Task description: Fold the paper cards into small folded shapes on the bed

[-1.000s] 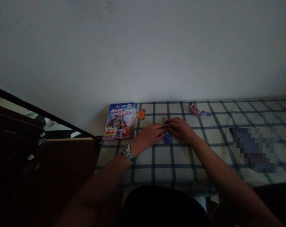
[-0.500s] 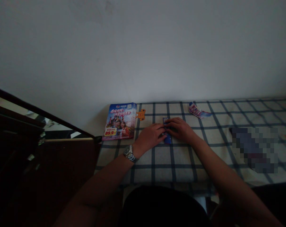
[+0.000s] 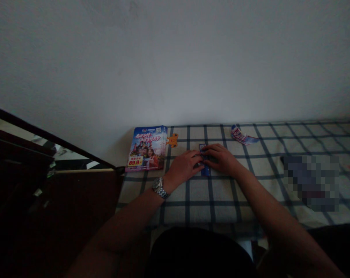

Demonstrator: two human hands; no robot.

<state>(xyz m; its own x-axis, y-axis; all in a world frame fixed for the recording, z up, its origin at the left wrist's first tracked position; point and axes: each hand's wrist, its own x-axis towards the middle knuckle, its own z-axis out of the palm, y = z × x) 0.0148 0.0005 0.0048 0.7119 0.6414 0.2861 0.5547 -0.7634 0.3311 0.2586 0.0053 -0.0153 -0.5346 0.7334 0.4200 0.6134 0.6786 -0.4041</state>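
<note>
A small blue folded paper (image 3: 204, 170) lies on the checked cloth (image 3: 215, 193), mostly covered by both my hands. My left hand (image 3: 183, 166), with a metal watch at the wrist, rests on the paper's left side, fingers curled and pressing on it. My right hand (image 3: 221, 159) presses its upper right part with bent fingers. The fingertips of both hands meet over the paper.
A stack of colourful flyers (image 3: 147, 148) lies left of my hands, with a small orange piece (image 3: 172, 139) beside it. A crumpled red, white and blue paper scrap (image 3: 242, 136) sits near the wall. A dark blurred patch (image 3: 312, 181) is at the right. Dark furniture stands at the left.
My hands have shifted only slightly on the blue paper; less of its lower end shows below my fingers than one second ago.
</note>
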